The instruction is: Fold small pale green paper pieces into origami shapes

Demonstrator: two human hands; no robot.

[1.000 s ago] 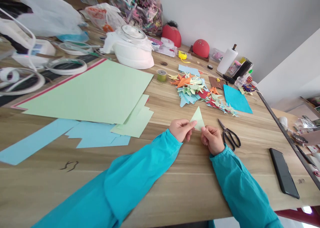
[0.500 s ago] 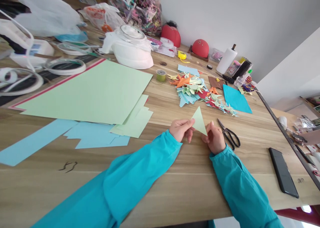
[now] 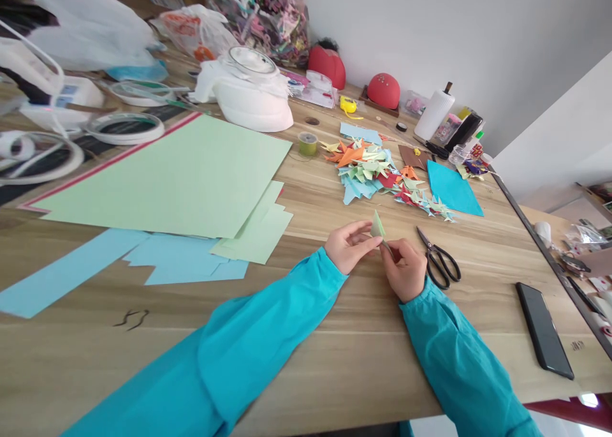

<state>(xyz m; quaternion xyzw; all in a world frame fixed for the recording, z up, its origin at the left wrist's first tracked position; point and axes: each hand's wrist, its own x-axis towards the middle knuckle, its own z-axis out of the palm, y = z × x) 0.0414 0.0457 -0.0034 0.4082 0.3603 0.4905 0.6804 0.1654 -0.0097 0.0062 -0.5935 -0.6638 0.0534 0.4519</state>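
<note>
On the left of the tabletop (image 3: 182, 367), a large green sheet (image 3: 176, 175) is lying over blue paper (image 3: 179, 256); to its right, the left hand (image 3: 347, 245) is pinching a small folded green piece (image 3: 377, 225), with the right hand (image 3: 406, 270) gripping its lower part. Folding is apparently going on, the next crease probably calling for matched edges. Scissors (image 3: 431, 249) are lying farther right.
</note>
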